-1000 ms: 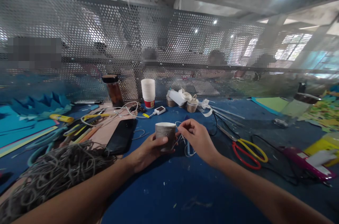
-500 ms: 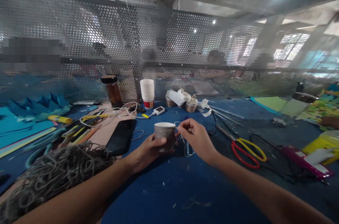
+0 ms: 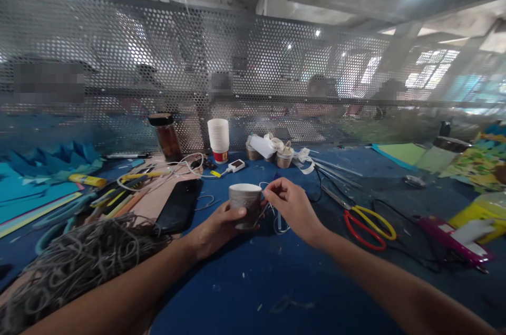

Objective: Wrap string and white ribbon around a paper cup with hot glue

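Note:
My left hand (image 3: 216,228) is wrapped round a small paper cup (image 3: 244,201) covered in grey cord, held upright just above the blue table (image 3: 253,293). My right hand (image 3: 291,208) is right beside the cup's right side, thumb and forefinger pinched on a thin grey cord (image 3: 264,208) that runs down from the cup's side. Some loose loops of the cord lie on the table under the right hand.
A heap of grey cord (image 3: 75,261) lies at front left, next to a black phone (image 3: 179,205). Red-and-yellow scissors (image 3: 366,221) lie to the right. A stack of paper cups (image 3: 219,139), a brown jar (image 3: 165,136), pens, coloured paper and a perforated metal screen (image 3: 253,76) stand behind.
Hands and cup stay almost where they were. The view has shifted slightly, so everything sits a little further left.

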`<control>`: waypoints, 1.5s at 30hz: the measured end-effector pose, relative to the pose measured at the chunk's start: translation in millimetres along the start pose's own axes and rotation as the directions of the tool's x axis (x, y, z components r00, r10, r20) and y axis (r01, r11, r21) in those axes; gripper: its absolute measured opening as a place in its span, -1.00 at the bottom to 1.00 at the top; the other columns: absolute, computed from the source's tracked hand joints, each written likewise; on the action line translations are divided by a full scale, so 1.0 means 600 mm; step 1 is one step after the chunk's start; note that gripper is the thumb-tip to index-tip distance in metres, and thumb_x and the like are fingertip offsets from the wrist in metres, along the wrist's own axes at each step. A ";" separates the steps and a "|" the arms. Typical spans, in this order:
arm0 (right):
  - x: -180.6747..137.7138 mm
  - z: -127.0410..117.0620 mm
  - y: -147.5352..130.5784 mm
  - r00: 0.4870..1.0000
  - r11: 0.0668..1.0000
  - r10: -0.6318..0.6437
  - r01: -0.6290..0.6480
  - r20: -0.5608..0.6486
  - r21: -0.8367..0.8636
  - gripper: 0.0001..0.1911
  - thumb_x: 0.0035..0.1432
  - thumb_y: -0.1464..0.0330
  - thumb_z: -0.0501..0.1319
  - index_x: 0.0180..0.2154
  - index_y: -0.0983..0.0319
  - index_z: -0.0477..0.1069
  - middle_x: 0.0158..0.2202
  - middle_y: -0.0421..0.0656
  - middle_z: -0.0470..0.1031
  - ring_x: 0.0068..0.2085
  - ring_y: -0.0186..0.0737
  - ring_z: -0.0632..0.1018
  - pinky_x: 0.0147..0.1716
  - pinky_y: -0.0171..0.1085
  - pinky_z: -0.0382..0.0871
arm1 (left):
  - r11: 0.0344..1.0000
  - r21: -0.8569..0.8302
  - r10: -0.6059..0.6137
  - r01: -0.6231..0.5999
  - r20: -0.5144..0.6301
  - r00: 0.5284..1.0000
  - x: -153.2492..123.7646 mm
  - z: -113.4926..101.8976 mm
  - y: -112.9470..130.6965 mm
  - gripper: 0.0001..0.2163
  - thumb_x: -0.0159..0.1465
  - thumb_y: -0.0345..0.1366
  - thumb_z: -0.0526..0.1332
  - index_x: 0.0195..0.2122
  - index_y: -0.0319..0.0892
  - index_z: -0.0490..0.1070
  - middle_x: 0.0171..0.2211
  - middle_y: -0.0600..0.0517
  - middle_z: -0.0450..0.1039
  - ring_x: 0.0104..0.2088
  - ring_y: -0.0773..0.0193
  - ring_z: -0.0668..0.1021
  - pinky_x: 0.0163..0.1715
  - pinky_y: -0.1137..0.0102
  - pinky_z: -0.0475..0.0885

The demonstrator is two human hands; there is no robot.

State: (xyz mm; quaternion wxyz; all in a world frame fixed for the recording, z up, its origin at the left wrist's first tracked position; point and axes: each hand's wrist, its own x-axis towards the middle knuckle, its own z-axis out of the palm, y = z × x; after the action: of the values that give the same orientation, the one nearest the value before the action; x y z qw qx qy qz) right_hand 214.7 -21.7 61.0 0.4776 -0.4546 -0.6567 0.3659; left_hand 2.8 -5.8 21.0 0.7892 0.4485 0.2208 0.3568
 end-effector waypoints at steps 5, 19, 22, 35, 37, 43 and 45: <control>0.000 -0.001 -0.006 1.000 0.999 0.013 -0.014 -0.016 -0.036 -0.87 0.30 0.27 0.26 -0.25 0.20 0.45 -0.26 -0.13 0.62 -0.21 -0.17 0.64 -0.15 -0.15 0.51 | 1.000 -0.009 0.006 -0.006 0.017 1.000 0.000 -0.005 -0.002 -0.51 0.21 -0.22 0.39 0.17 -0.17 0.48 0.10 -0.17 0.54 0.07 -0.01 0.53 0.10 0.12 0.41; 0.002 0.000 -0.007 0.999 0.999 0.040 -0.040 0.005 0.033 -0.89 0.29 0.31 0.27 -0.27 0.22 0.44 -0.35 -0.18 0.60 -0.31 -0.24 0.63 -0.27 -0.25 0.50 | 1.000 -0.018 -0.005 0.007 0.071 0.997 -0.001 -0.007 -0.001 -0.52 0.24 -0.25 0.36 0.20 -0.18 0.45 0.12 -0.19 0.50 0.09 -0.01 0.51 0.15 0.08 0.38; 0.002 -0.001 -0.010 0.998 0.997 0.062 -0.062 0.009 0.044 -0.90 0.28 0.32 0.27 -0.27 0.22 0.44 -0.35 -0.18 0.61 -0.31 -0.24 0.64 -0.27 -0.25 0.50 | 1.000 -0.020 -0.001 0.002 0.076 0.997 -0.002 -0.007 0.000 -0.52 0.24 -0.26 0.35 0.19 -0.18 0.46 0.12 -0.18 0.50 0.09 -0.01 0.51 0.14 0.08 0.39; 0.009 -0.003 -0.007 0.991 0.984 0.125 -0.130 0.055 0.121 -0.91 0.23 0.33 0.29 -0.29 0.22 0.47 -0.36 -0.19 0.62 -0.30 -0.24 0.63 -0.22 -0.24 0.46 | 0.999 -0.042 -0.010 0.013 0.074 0.997 -0.004 -0.008 0.001 -0.53 0.23 -0.25 0.36 0.18 -0.18 0.48 0.14 -0.19 0.50 0.09 -0.01 0.51 0.15 0.07 0.39; 0.009 -0.003 -0.007 0.989 0.981 0.132 -0.140 0.065 0.133 -0.91 0.23 0.32 0.29 -0.28 0.22 0.47 -0.36 -0.18 0.62 -0.30 -0.25 0.63 -0.23 -0.25 0.46 | 0.998 -0.056 -0.015 0.019 0.075 0.997 -0.005 -0.008 0.001 -0.54 0.24 -0.26 0.35 0.18 -0.17 0.48 0.15 -0.17 0.49 0.09 -0.01 0.50 0.16 0.06 0.38; 0.011 -0.001 -0.004 0.985 0.963 0.150 -0.164 0.082 0.213 -0.90 0.23 0.33 0.29 -0.29 0.23 0.46 -0.40 -0.18 0.61 -0.32 -0.24 0.62 -0.25 -0.24 0.46 | 0.995 -0.096 -0.026 0.036 0.096 0.995 -0.007 -0.015 -0.002 -0.59 0.29 -0.29 0.30 0.18 -0.15 0.48 0.19 -0.16 0.48 0.15 -0.02 0.48 0.20 0.00 0.36; 0.012 0.000 0.001 0.982 0.948 0.153 -0.177 0.108 0.264 -0.88 0.23 0.30 0.30 -0.28 0.23 0.46 -0.40 -0.17 0.61 -0.34 -0.24 0.61 -0.26 -0.23 0.46 | 0.993 -0.116 -0.027 0.039 0.101 0.995 -0.006 -0.017 -0.002 -0.60 0.30 -0.30 0.29 0.17 -0.14 0.49 0.19 -0.15 0.48 0.16 -0.02 0.47 0.22 -0.02 0.34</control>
State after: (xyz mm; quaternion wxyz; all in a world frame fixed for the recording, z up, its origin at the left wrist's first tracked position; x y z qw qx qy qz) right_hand 214.0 -14.5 62.7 0.4745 -0.4216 -0.5799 0.5107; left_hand -6.2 -3.4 15.0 0.8300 0.4147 0.1673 0.3334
